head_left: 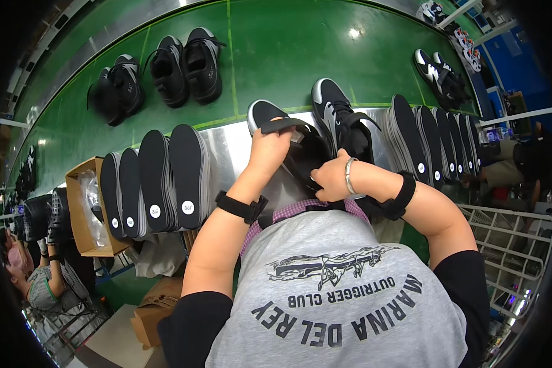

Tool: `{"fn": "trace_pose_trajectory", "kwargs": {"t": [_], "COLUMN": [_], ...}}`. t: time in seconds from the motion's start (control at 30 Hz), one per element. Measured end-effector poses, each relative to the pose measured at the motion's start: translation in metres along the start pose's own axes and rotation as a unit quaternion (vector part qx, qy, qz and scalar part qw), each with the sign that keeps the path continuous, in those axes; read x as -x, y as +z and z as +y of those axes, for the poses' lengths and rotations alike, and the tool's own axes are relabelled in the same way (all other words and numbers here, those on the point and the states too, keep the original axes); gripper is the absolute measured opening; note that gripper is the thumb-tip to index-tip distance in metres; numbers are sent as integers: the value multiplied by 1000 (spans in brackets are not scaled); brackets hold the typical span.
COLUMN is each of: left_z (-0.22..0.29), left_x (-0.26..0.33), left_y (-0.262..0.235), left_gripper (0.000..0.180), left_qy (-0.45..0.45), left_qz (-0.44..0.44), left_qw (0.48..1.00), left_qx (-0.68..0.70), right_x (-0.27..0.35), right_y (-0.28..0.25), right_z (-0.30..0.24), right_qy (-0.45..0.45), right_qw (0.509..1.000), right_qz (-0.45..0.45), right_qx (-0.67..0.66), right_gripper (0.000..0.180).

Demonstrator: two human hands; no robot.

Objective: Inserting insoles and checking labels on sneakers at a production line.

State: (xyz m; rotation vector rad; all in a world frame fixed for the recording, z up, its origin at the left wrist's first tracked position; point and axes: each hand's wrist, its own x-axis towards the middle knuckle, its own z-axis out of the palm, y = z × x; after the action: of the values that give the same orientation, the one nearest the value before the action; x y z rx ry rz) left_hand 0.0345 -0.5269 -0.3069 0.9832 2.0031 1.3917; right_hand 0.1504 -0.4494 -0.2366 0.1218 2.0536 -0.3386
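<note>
A black sneaker (305,156) with a silver-grey toe lies right in front of me, its heel end toward my body. The tongue is pulled up and bent over by my left hand (268,149), whose fingers are closed on it. At the heel collar my right hand (335,177) is closed on the shoe's edge; its fingertips are partly hidden. A pale label shows inside the opening. The matching sneaker (330,98), with black laces, stands just to the right, beyond my right hand.
Stacks of black insoles (190,165) with round white stickers flank me, with more stacks (406,132) at right. Several black shoes (200,67) sit on the green belt (282,43). An open cardboard box (107,242) stands left, a white wire rack (509,239) right. Another person (49,285) is at far left.
</note>
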Motion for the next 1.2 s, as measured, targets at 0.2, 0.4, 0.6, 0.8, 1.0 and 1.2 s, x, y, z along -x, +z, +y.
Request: {"fn": "trace_pose_trajectory", "kwargs": {"t": [0.2,0.4,0.6,0.8,1.0,1.2], "left_z": [8,2,7,4,65,61], "left_x": [0,7,6,-11,14,52], "left_y": [4,-3,-5,-25,-20,-33], "left_gripper": [16,22,24,24,30,17], "left_qy": [-1,-40,-66,-29,242,86], "left_qz": [-23,-80,-123,-33,108,-246], "left_qw": [1000,989,983,998,957,965], "left_qx": [5,117,120,39,-117,-21], "right_x": [-13,-43,-39,-8,27,40], "right_y": [9,48,38,34,42,48], "right_z": [7,37,23,37,37,22], "right_qy": [20,-92,-26,-258,-118,-174], "right_qw": [997,680,604,528,648,764], "right_qz": [-66,290,335,256,455,449], "right_qx": [24,-667,-723,-768,-599,-429], "right_gripper": [51,32,18,13,14,12]}}
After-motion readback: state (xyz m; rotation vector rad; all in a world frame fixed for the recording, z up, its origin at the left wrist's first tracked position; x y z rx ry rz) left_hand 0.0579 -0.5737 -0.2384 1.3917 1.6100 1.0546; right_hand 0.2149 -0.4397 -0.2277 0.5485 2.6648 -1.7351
